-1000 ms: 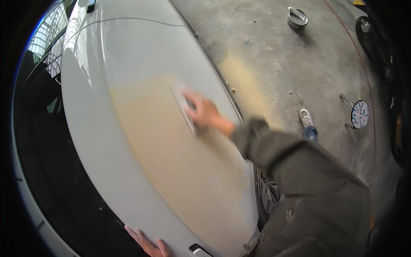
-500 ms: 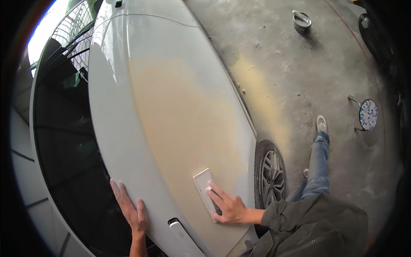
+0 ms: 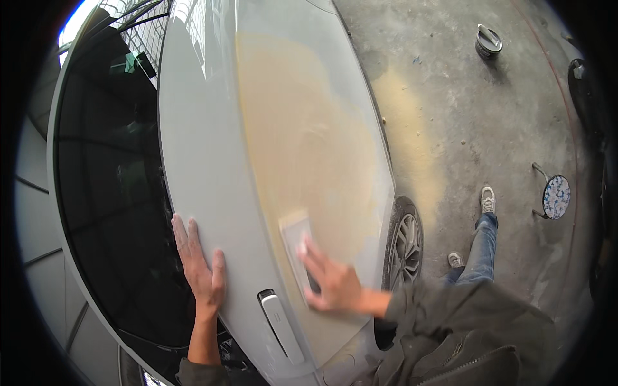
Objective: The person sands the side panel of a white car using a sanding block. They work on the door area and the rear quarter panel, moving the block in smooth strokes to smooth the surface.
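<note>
A light-coloured flat sanding block (image 3: 294, 239) lies against the side of a white car (image 3: 206, 161), with my right hand (image 3: 336, 283) gripping its back. Under and beyond the block spreads a wide beige patch of body filler (image 3: 302, 128), dusty and smooth, with yellowish edges. My left hand (image 3: 203, 273) rests flat on the white panel along the edge of the dark side window (image 3: 106, 193), fingers apart and holding nothing. Close by, between the two hands, is the white door handle (image 3: 282, 328). The right hand is slightly smeared by motion.
A wheel (image 3: 404, 244) sits at the panel's right edge. Yellow dust (image 3: 409, 138) streaks the concrete floor (image 3: 450, 161). Farther off stand a dark bucket (image 3: 488, 46) with something pale across its top and a round stool (image 3: 555, 197) with a patterned seat. My legs (image 3: 483, 248) are at the right.
My right hand and the sanding block have moved up and slightly left over the filler, nearer its left border. The left hand stays flat by the window edge. The whole view has shifted.
</note>
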Available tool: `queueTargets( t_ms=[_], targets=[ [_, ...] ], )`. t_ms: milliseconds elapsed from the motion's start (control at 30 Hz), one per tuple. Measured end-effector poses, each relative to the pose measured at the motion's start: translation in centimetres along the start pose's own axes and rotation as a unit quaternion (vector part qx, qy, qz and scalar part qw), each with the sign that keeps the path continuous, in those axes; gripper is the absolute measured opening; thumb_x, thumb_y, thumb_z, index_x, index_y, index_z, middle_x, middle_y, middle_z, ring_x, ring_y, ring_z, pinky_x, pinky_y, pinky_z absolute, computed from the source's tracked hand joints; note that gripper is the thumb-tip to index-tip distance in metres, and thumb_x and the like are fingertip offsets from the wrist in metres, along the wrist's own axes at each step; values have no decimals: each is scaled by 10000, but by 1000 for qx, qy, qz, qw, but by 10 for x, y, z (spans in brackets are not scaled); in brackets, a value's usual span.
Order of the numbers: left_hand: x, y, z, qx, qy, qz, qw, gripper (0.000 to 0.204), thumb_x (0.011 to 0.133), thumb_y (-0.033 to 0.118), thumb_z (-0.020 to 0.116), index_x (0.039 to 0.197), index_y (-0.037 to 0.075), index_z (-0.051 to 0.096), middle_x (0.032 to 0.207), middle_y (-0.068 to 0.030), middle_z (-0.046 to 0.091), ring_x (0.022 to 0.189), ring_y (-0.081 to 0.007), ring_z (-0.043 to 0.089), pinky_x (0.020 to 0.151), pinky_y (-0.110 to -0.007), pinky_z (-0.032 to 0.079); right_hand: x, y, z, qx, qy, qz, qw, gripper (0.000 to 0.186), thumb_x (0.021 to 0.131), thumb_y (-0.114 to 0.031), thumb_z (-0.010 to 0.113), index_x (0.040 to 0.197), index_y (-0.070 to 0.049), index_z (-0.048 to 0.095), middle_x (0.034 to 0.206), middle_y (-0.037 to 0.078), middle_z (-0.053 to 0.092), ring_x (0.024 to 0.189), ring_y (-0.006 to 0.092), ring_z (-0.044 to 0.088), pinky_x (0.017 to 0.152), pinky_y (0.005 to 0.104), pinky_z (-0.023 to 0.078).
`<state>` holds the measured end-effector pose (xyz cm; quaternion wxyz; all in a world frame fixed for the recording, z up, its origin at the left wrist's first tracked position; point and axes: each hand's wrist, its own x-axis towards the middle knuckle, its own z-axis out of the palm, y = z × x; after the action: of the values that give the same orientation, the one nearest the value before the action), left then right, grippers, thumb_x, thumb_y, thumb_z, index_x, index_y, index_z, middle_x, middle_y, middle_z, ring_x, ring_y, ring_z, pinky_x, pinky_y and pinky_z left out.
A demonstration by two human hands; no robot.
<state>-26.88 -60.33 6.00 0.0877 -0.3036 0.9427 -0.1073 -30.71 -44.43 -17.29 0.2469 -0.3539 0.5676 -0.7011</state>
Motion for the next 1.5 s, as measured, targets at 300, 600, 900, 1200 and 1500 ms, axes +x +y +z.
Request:
queueTargets(
  t_ms=[300, 600, 900, 1200, 1500],
  targets=[
    [9, 5, -1, -13, 8, 10, 1000, 731, 864, 153, 547, 1540, -27, 333, 1653, -256, 169, 1546, -411, 123, 1240, -504, 121, 221, 37, -39, -72, 56, 34, 995, 713, 764, -198, 634, 1447, -67, 479, 1536, 195, 433, 1118, 406, 631, 831, 470, 565],
    [-4, -12, -1, -1, -10, -2, 1000, 728, 864, 163, 539, 1530, -48, 333, 1643, -286, 163, 1535, -453, 121, 1232, -534, 128, 122, 21, -9, -47, 0, -19, 999, 845, 714, -213, 671, 1506, -66, 416, 1568, 198, 394, 800, 343, 697, 600, 412, 570],
    [1, -10, 3, -12, -18, 3, 1000, 714, 901, 202, 524, 1530, -67, 316, 1636, -302, 165, 1526, -471, 138, 1226, -543, 131, 287, 78, -33, -39, 21, 65, 997, 720, 781, -267, 640, 1455, -76, 471, 1441, 187, 537, 1143, 383, 624, 942, 496, 508],
    [0, -15, 3, 12, -21, 3, 1000, 714, 985, 337, 474, 1565, -29, 276, 1659, -260, 146, 1537, -421, 156, 1231, -509, 138, 175, 100, -34, -46, -18, 30, 998, 736, 764, -201, 633, 1475, -94, 472, 1541, 165, 445, 1098, 380, 650, 806, 460, 569],
    [-10, -19, 2, 45, -20, -15, 999, 725, 1011, 410, 456, 1565, -23, 280, 1648, -271, 169, 1527, -432, 180, 1224, -520, 154, 48, 38, -8, 7, -55, 95, 994, 748, 835, -122, 649, 1534, -126, 386, 1564, 150, 415, 1137, 425, 600, 925, 486, 533]
  ],
)
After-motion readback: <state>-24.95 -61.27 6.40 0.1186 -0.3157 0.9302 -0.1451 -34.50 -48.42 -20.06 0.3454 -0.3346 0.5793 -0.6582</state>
